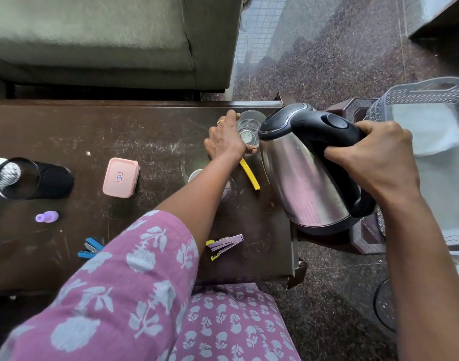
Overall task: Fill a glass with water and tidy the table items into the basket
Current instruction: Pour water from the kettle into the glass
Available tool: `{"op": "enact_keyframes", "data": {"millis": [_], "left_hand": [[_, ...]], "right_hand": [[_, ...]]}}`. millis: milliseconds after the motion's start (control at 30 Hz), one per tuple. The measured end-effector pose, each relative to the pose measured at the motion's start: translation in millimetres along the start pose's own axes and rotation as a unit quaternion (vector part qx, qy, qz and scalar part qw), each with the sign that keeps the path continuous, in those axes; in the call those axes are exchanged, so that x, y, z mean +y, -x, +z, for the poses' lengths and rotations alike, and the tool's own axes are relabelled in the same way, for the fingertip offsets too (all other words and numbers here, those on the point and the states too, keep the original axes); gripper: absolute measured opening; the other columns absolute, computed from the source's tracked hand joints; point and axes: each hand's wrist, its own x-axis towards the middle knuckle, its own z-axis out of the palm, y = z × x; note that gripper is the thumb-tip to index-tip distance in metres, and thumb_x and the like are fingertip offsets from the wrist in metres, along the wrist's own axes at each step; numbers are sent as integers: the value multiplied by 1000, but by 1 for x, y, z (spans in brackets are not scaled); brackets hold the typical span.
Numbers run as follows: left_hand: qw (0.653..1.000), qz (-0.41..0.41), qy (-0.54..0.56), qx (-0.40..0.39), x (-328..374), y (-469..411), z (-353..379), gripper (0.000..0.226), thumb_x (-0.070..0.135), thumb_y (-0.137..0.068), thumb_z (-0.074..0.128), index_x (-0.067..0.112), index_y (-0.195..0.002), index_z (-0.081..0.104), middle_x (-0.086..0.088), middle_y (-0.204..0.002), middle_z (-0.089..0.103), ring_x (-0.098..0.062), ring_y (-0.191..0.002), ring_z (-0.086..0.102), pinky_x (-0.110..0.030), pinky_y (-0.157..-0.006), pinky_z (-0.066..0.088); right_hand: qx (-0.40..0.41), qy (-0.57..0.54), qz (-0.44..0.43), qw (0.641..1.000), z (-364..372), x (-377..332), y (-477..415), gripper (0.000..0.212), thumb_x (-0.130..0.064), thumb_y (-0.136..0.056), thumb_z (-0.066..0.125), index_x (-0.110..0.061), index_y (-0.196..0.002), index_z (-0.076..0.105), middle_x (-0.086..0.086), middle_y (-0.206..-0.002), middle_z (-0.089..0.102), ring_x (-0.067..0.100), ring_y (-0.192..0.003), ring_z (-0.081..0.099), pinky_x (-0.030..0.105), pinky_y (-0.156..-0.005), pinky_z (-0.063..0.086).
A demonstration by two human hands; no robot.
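Note:
A clear glass [250,128] stands near the far right edge of the dark table [98,142]. My left hand [224,140] grips its side, fingers and thumb wrapped round it. My right hand [374,157] grips the black handle of a steel kettle [303,175], which is tilted with its spout over the glass rim. A little water shows in the glass. A grey plastic basket [436,95] sits to the right on a low stool, with a white cloth [429,131] inside.
On the table lie a pink box [121,177], a yellow strip [250,174], a purple stapler [224,243], a blue stapler [91,247], a small purple bottle [47,217], a black mesh cup [27,179] and a white lid [195,175]. A grey sofa [93,40] stands behind.

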Motion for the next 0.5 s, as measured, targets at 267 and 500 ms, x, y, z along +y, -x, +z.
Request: {"op": "enact_keyframes", "data": {"millis": [267, 500], "left_hand": [[1000, -2, 0, -8, 0, 0, -1, 79, 33, -56, 86, 31, -122, 42, 4, -129, 50, -27, -120, 46, -44, -88, 39], [1000, -3, 3, -7, 0, 1, 0, 79, 33, -57, 86, 31, -122, 42, 4, -129, 51, -28, -120, 46, -43, -87, 39]], "right_hand": [[-1, -9, 8, 1000, -1, 1, 0, 34, -38, -53, 57, -9, -68, 66, 1, -48, 45, 30, -60, 47, 28, -58, 33], [-2, -14, 11, 1000, -1, 2, 1, 32, -38, -54, 57, -10, -68, 65, -1, -46, 43, 28, -58, 46, 27, -57, 33]]}}
